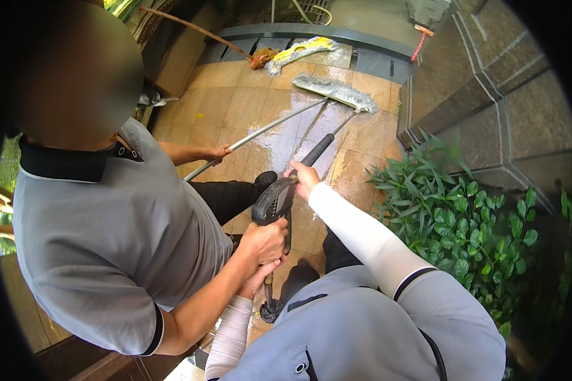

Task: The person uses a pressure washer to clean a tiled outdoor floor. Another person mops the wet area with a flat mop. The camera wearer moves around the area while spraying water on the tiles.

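A black pressure washer gun with a long lance slants away from me over the wet tiles. My right hand, in a white sleeve, is closed round the front of the gun, behind the lance's dark thick section. Lower down, my left hand is closed at the base of the gun's handle. Just above it, and touching it, a co-worker's hand grips the handle. The co-worker's other hand holds a silver pole leading to a flat grey mop head on the floor.
The co-worker stands close at my left. A yellow and grey mop pad and a brown mop with a wooden handle lie by the dark drain edge. Leafy green plants and a dark stone wall flank the right side.
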`<act>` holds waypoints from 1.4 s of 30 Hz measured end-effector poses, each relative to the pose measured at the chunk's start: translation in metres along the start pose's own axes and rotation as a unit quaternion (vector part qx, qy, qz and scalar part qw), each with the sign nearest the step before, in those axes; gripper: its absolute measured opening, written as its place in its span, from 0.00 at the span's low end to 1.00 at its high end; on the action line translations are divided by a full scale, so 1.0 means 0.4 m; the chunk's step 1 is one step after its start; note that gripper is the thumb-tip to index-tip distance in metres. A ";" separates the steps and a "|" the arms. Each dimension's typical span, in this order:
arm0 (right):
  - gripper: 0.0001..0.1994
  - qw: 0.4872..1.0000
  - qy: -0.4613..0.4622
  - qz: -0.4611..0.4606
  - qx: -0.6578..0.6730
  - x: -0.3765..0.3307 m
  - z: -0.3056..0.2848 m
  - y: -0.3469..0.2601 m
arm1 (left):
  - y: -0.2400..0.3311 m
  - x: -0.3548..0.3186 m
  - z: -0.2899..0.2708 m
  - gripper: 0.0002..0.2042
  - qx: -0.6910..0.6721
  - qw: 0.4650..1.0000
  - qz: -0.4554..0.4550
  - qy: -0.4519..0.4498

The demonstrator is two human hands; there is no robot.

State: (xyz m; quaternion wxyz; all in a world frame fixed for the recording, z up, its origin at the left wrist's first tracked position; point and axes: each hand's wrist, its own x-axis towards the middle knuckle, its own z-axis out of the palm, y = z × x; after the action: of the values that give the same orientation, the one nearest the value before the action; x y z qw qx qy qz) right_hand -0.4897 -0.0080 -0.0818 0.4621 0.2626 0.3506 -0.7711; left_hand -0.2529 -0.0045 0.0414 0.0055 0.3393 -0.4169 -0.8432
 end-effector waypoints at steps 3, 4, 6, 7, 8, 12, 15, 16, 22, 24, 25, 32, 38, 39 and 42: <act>0.04 1.000 0.004 -0.022 -0.003 -0.021 -0.001 -0.038 | -0.002 0.012 0.014 0.30 -0.140 0.989 -0.051 0.023; 0.04 0.999 -0.020 -0.033 -0.023 -0.026 0.006 -0.054 | -0.001 0.026 0.009 0.31 -0.249 0.962 -0.104 0.035; 0.06 0.995 -0.064 -0.058 -0.057 -0.040 0.013 -0.085 | -0.006 0.032 0.007 0.23 -0.188 0.973 -0.130 0.022; 0.06 0.995 -0.059 -0.052 -0.069 -0.039 0.023 -0.098 | -0.009 0.034 0.006 0.21 -0.143 0.985 -0.091 -0.027; 0.06 0.993 -0.080 -0.052 -0.076 -0.035 0.032 -0.106 | -0.014 0.038 0.008 0.21 -0.103 0.992 -0.056 -0.037; 0.05 0.991 -0.119 -0.012 -0.063 -0.020 0.042 -0.080 | 0.008 0.072 0.017 0.13 -0.234 0.953 -0.180 0.074; 0.04 0.991 -0.129 0.010 -0.023 -0.025 0.034 -0.035 | 0.069 0.110 0.039 0.08 -0.651 0.695 -0.301 0.048; 0.04 0.991 -0.130 0.015 -0.020 -0.031 0.025 -0.026 | 0.085 0.105 0.051 0.08 -0.850 0.419 -0.288 0.138; 0.05 0.990 -0.114 -0.028 -0.083 -0.075 -0.039 -0.093 | 0.093 0.085 0.107 0.06 -0.901 0.280 -0.309 0.119; 0.05 0.990 -0.106 -0.036 -0.089 -0.077 -0.072 -0.151 | 0.038 0.122 0.131 0.06 -0.848 0.425 -0.313 0.055; 0.05 0.994 -0.086 -0.026 -0.067 -0.076 -0.088 -0.179 | 0.008 0.147 0.141 0.07 -0.788 0.533 -0.309 0.014; 0.13 0.994 -0.098 0.037 -0.004 -0.122 -0.175 -0.238 | -0.170 0.248 0.214 0.09 -0.364 0.900 -0.201 -0.129; 0.09 0.993 -0.095 0.059 0.030 -0.138 -0.172 -0.168 | -0.256 0.208 0.126 0.13 -0.293 0.926 -0.205 -0.122; 0.08 0.991 -0.113 0.059 0.031 -0.135 -0.169 -0.156 | -0.263 0.205 0.109 0.13 -0.284 0.929 -0.206 -0.122; 0.07 0.994 -0.084 0.073 0.016 -0.116 -0.152 -0.131 | -0.262 0.199 0.061 0.15 -0.260 0.936 -0.206 -0.123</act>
State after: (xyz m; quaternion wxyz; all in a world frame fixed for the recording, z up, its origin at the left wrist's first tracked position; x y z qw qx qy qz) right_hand -0.5116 0.0813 -0.0699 0.5408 0.2293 0.2783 -0.7600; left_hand -0.2997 0.0578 -0.0677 -0.1315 0.2982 -0.1019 -0.9399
